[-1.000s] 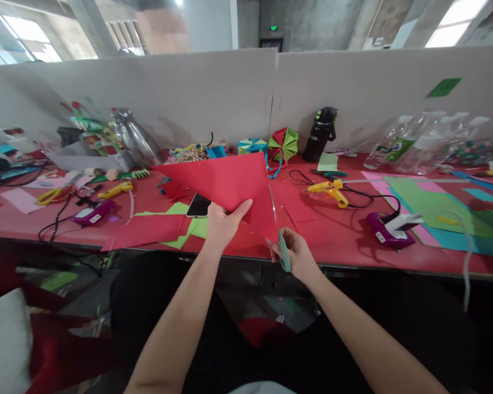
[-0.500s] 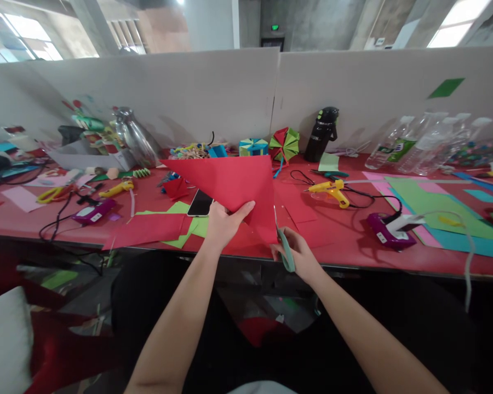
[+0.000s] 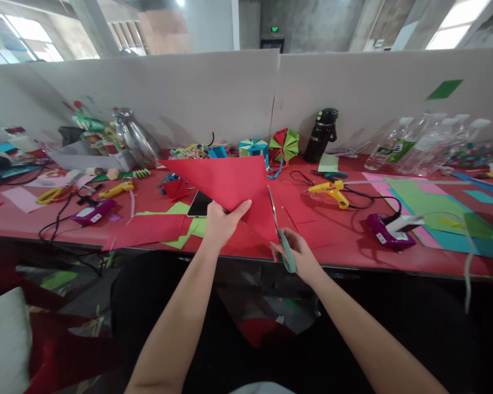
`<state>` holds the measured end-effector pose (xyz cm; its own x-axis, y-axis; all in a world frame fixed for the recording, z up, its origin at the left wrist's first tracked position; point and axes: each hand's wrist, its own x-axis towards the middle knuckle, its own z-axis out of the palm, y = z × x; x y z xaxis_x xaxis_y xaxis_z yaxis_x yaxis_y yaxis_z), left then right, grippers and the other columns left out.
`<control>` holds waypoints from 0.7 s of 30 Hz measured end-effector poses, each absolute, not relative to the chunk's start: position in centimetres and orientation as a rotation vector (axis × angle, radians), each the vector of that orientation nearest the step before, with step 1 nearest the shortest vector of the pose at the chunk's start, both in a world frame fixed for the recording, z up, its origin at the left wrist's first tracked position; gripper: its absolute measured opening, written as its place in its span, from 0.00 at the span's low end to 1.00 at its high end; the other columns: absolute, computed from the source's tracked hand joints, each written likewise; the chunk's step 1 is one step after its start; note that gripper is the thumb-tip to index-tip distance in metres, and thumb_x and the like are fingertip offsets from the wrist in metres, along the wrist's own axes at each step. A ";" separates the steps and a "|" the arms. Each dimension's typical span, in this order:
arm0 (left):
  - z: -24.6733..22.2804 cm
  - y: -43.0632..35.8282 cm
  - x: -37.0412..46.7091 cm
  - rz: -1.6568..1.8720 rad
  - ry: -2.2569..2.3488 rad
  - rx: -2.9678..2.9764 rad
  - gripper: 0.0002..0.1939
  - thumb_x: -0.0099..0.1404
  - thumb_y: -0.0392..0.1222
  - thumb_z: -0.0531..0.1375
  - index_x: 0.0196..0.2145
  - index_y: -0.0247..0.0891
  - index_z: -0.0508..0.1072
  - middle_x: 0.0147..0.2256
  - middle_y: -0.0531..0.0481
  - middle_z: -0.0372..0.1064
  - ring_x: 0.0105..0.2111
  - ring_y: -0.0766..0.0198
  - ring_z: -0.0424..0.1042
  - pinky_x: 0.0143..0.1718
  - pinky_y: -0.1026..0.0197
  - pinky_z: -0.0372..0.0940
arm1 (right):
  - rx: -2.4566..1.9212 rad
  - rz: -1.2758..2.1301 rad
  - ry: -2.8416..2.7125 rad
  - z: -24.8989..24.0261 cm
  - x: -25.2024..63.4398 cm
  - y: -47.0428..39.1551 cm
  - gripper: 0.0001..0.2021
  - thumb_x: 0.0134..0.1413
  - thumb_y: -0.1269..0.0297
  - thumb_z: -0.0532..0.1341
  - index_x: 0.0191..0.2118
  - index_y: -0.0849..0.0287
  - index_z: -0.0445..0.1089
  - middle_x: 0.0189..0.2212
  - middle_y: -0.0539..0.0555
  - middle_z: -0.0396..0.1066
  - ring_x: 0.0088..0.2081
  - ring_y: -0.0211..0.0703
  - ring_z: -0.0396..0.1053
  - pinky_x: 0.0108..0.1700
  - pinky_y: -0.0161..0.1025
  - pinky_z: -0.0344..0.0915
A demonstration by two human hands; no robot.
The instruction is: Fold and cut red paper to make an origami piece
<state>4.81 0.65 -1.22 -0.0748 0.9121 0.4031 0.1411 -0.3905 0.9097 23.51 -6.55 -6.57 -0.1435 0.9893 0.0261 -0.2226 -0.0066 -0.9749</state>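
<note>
A large sheet of red paper (image 3: 234, 178), pointed at its left end, is held up over the front of the table. My left hand (image 3: 224, 221) grips its lower edge, thumb on top and fingers underneath. In my right hand (image 3: 296, 254) is a pair of scissors (image 3: 286, 251) with pale green handles, my fingers closed round them. The blades point away from me and lie along the right edge of the red paper. Behind my left hand a phone (image 3: 200, 203) lies partly covered by the paper.
Red and green paper pieces (image 3: 152, 227) lie at the left front. A yellow glue gun (image 3: 331, 192) and a purple power block (image 3: 390, 232) are to the right, with cords. A black bottle (image 3: 321, 134) and plastic bottles (image 3: 419, 145) stand at the back by the partition.
The red paper and my left hand have shifted slightly left. More of the scissor blades now shows beside the paper's right edge. My right hand has hardly moved.
</note>
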 end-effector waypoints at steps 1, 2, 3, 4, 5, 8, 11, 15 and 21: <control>-1.2 0.6 4.8 1.524 1.156 1.566 0.20 0.54 0.48 0.71 0.41 0.32 0.79 0.43 0.41 0.79 0.43 0.50 0.78 0.43 0.53 0.75 | -0.961 1.404 -1.147 -6.6 23.5 -6.5 0.20 0.43 0.53 0.72 0.30 0.55 0.61 0.19 0.45 0.66 0.19 0.35 0.64 0.25 0.36 0.60; -1.2 0.6 4.8 1.519 1.155 1.578 0.20 0.54 0.48 0.71 0.41 0.32 0.79 0.43 0.41 0.79 0.43 0.50 0.78 0.43 0.53 0.75 | -0.961 1.403 -1.145 -6.6 23.6 -6.5 0.20 0.43 0.53 0.72 0.30 0.55 0.61 0.19 0.45 0.66 0.19 0.35 0.63 0.25 0.36 0.60; -1.2 0.6 4.8 1.512 1.155 1.592 0.20 0.54 0.48 0.71 0.41 0.32 0.79 0.43 0.40 0.79 0.43 0.50 0.78 0.44 0.52 0.75 | -0.960 1.402 -1.144 -6.5 23.6 -6.5 0.20 0.44 0.53 0.72 0.30 0.55 0.61 0.19 0.45 0.66 0.19 0.35 0.63 0.24 0.36 0.60; -1.2 0.6 4.8 1.504 1.159 1.607 0.20 0.54 0.48 0.71 0.41 0.32 0.79 0.43 0.40 0.79 0.43 0.50 0.78 0.44 0.52 0.75 | -0.959 1.400 -1.142 -6.5 23.6 -6.5 0.20 0.44 0.53 0.72 0.30 0.55 0.61 0.19 0.45 0.66 0.19 0.35 0.63 0.24 0.36 0.60; -1.1 0.6 4.8 1.494 1.166 1.623 0.20 0.54 0.48 0.71 0.40 0.33 0.79 0.43 0.40 0.79 0.43 0.49 0.78 0.44 0.52 0.75 | -0.958 1.397 -1.139 -6.5 23.6 -6.5 0.19 0.44 0.53 0.72 0.30 0.55 0.61 0.19 0.45 0.66 0.20 0.35 0.63 0.24 0.36 0.60; -1.1 0.5 4.8 1.454 1.178 1.656 0.18 0.54 0.48 0.71 0.39 0.33 0.79 0.42 0.40 0.79 0.43 0.48 0.78 0.44 0.51 0.75 | -0.951 1.391 -1.128 -6.5 23.7 -6.4 0.20 0.44 0.53 0.71 0.30 0.55 0.60 0.19 0.45 0.66 0.20 0.36 0.64 0.25 0.36 0.62; -1.1 0.3 4.9 1.418 1.170 1.648 0.16 0.55 0.49 0.70 0.36 0.33 0.79 0.39 0.40 0.80 0.40 0.49 0.79 0.40 0.52 0.75 | -0.947 1.388 -1.118 -6.6 23.7 -6.3 0.20 0.43 0.52 0.71 0.31 0.54 0.60 0.19 0.45 0.67 0.20 0.37 0.64 0.25 0.37 0.63; -1.0 0.0 5.2 1.408 1.160 1.633 0.15 0.55 0.48 0.70 0.34 0.33 0.80 0.38 0.40 0.80 0.39 0.49 0.79 0.41 0.52 0.76 | -0.946 1.383 -1.116 -6.6 23.6 -6.3 0.21 0.42 0.51 0.72 0.30 0.54 0.59 0.18 0.45 0.66 0.19 0.37 0.65 0.25 0.37 0.63; -0.9 -0.3 5.8 1.459 1.109 1.587 0.17 0.54 0.45 0.71 0.38 0.33 0.80 0.41 0.42 0.80 0.42 0.49 0.79 0.42 0.53 0.75 | -0.964 1.365 -1.113 -6.4 23.5 -6.4 0.22 0.41 0.53 0.73 0.29 0.54 0.59 0.17 0.45 0.66 0.18 0.38 0.66 0.24 0.37 0.63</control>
<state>5.76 -0.26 -0.95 -0.0021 0.9209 0.3899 0.1292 -0.3864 0.9133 23.47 -6.35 -6.35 -0.0954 0.9947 0.0374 -0.2372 0.0138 -0.9714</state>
